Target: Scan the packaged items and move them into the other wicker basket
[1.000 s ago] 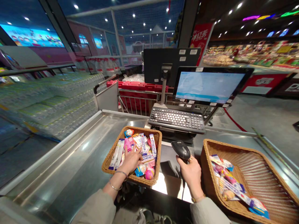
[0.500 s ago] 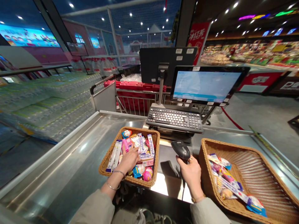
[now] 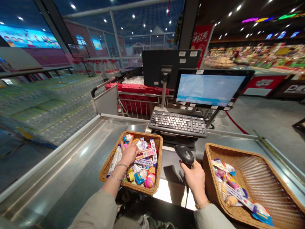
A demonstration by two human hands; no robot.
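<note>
My right hand (image 3: 195, 178) is closed around the handle of a black barcode scanner (image 3: 184, 154), held above the counter with its head tilted toward the left. My left hand (image 3: 130, 154) reaches palm-down into the left wicker basket (image 3: 160, 165), fingers spread over the packaged sweets. Beside its thumb lies a pink-and-brown packet (image 3: 144, 154); its left end is hidden by the hand, and a grip on it does not show. Around it are blue-and-white candy sticks (image 3: 153, 149), a blue-wrapped candy (image 3: 140, 176) and a pink round candy (image 3: 150, 180).
A second wicker basket (image 3: 259, 168) with several sweets along its left side stands at the right. Behind the scanner are a keyboard (image 3: 177, 122) and a lit monitor (image 3: 209, 87). A metal counter (image 3: 78, 165) with a raised edge extends left. A scanner cable hangs below my right hand.
My left hand has moved up and left inside the basket. The pink-and-brown packet has shifted the same way and now slants. My right hand and the scanner have hardly moved.
</note>
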